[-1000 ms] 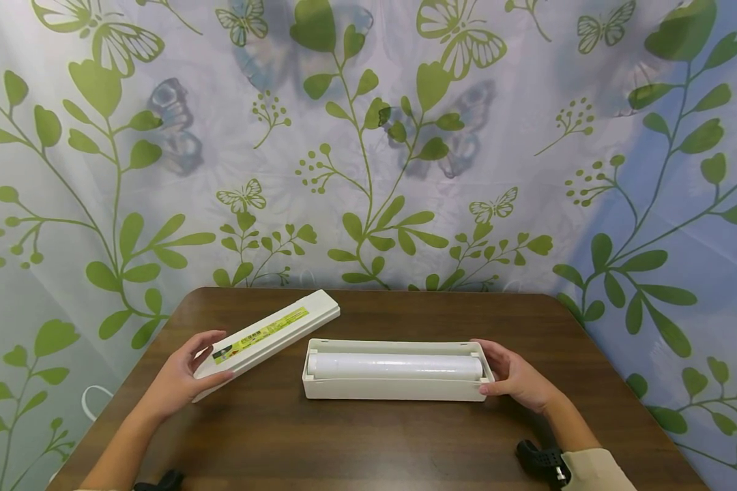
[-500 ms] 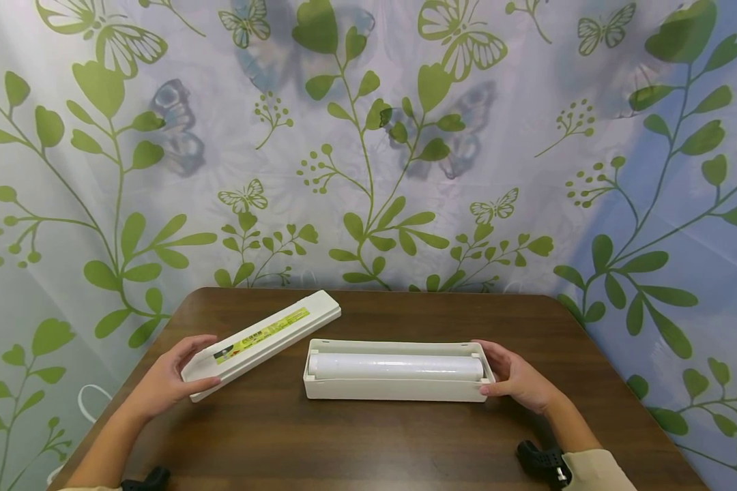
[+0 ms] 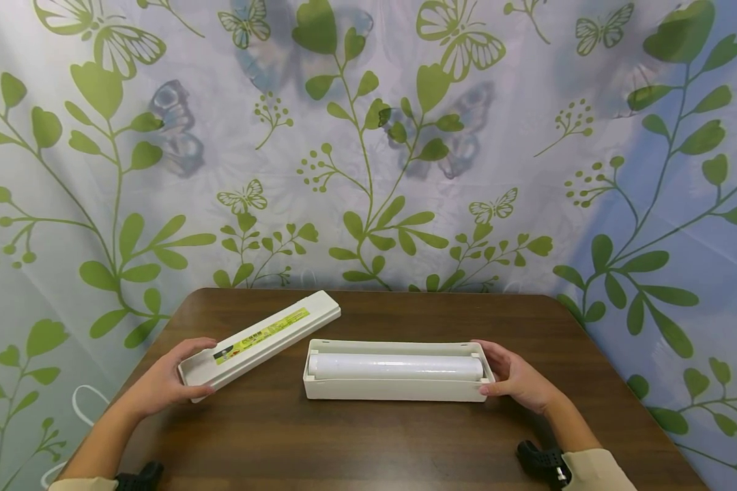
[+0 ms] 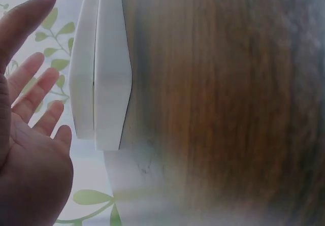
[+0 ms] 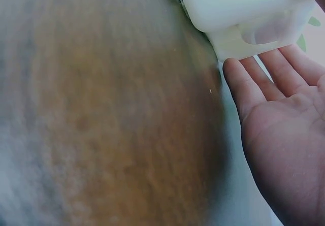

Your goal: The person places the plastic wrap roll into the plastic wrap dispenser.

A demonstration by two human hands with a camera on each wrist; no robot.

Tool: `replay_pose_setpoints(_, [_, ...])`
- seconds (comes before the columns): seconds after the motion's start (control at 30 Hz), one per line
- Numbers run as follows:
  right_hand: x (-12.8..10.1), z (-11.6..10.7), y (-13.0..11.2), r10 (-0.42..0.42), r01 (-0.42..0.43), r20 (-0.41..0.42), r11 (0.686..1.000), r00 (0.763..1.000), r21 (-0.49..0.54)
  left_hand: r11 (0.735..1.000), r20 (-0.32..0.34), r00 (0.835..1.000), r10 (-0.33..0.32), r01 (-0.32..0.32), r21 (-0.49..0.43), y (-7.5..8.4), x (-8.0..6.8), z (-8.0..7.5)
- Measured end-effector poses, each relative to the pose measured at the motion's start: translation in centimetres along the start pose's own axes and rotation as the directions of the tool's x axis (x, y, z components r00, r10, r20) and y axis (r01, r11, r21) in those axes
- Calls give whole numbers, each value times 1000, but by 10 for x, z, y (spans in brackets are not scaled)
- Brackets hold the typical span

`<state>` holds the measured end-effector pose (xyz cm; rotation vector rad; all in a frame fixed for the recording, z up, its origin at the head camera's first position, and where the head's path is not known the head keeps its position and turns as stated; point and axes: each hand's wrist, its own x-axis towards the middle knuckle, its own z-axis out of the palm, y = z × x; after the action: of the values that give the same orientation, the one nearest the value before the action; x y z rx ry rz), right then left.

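Observation:
A long white cling film box (image 3: 396, 390) stands uncovered at the middle right of the table, with a white shiny roll of cling film (image 3: 399, 366) lying inside. My right hand (image 3: 521, 376) grips its right end, thumb at the front corner and index finger at the back; in the right wrist view the other fingers (image 5: 277, 73) reach under that end. Slanting across the table to the left is the white lid (image 3: 328, 310), a yellow-green label on top. My left hand (image 3: 162, 378) is spread around the lid's near end, fingers relaxed; the left wrist view shows them apart from the lid (image 4: 109, 78).
The brown wooden table (image 3: 368, 450) ends at the back against a curtain (image 3: 368, 170) printed with leaves and butterflies. A white cable (image 3: 80, 409) loops beside the left table edge. Black wrist mounts (image 3: 540, 460) sit on both forearms.
My left hand has drawn back to the left, loosening from the lid's near end. The lid now lies still. My right hand and the box have not moved.

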<state>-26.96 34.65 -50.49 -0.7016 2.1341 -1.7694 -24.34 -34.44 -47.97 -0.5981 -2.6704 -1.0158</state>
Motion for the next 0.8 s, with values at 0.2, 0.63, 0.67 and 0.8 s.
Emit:
replay_pose_setpoints(0.2, [1, 0, 1, 25, -25, -11, 1000, 1000, 4, 999, 15, 1000, 16, -16, 42, -11, -1, -1])
replay_pose_setpoints(0.63, [0, 2, -2, 36, -36, -16, 999, 999, 6, 999, 91, 996, -23, 19, 42, -15, -5, -9])
replay_pose_setpoints(0.67, [0, 2, -2, 40, -40, -18, 999, 999, 7, 998, 100, 994, -35, 30, 48, -15, -5, -10])
replay_pose_setpoints(0.8, [0, 2, -2, 53, -53, -16, 999, 998, 10, 996, 127, 989, -70, 62, 60, -18, -5, -12])
